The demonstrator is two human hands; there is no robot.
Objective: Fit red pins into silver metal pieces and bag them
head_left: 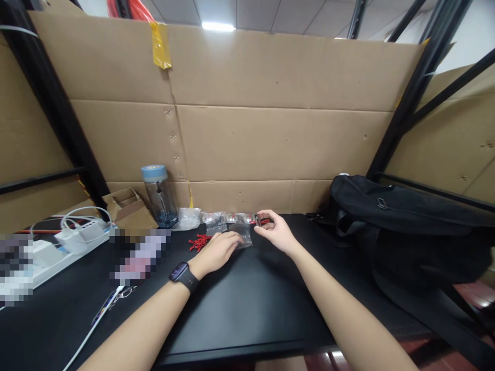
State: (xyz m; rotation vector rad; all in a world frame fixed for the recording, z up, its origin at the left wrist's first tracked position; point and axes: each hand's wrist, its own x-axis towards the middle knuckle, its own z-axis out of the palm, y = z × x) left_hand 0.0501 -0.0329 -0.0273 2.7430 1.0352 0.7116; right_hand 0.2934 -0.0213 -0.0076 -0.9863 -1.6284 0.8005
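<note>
My right hand [276, 234] is closed in a pinch on a small clear, round-looking item with a red cord [264, 221]; its exact kind is too small to make out. Beside it, a row of similar clear-wrapped items [232, 218] with reddish centres runs along the back of the table. My left hand [221, 251], with a dark watch on its wrist, lies palm down with fingers stretched over a clear plastic bag [244, 233]. Its fingertips touch the bag, and its thumb is hidden. A small pile of red cords [199, 242] sits just left of that hand.
A blue-lidded bottle [160, 198], crumpled clear plastic [187, 219] and an opened cardboard box [129, 208] stand at the back left. A white power strip [77, 245] with chargers lies further left. A black bag [406, 226] fills the right side. Cardboard panels [247, 144] wall the back.
</note>
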